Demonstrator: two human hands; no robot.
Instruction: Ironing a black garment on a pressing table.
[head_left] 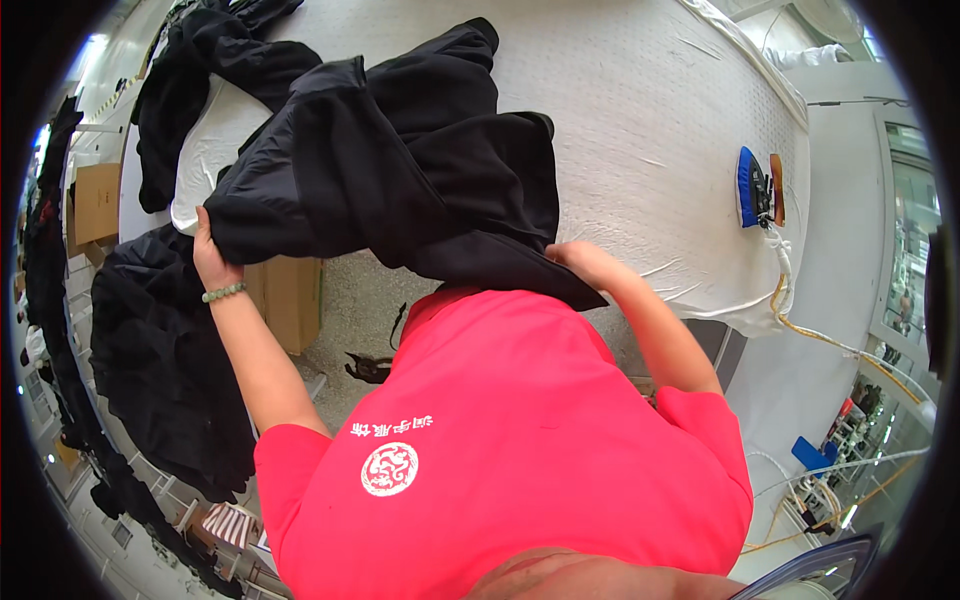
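A black garment lies bunched across the near part of a white padded table and hangs over its front edge toward my body. With its thumb on top, my left hand grips the garment's left edge; a beaded bracelet circles that wrist. On the other side my right hand has its fingers closed on the lower right edge of the cloth. Part of the fingers of both hands is hidden by the fabric. Between the hands the cloth is folded in layers, and its exact kind cannot be made out.
An iron with a blue cover stands at the table's right side, its hose running down. More black clothing lies at the far left, and a black heap hangs below. A cardboard box stands under the table's edge.
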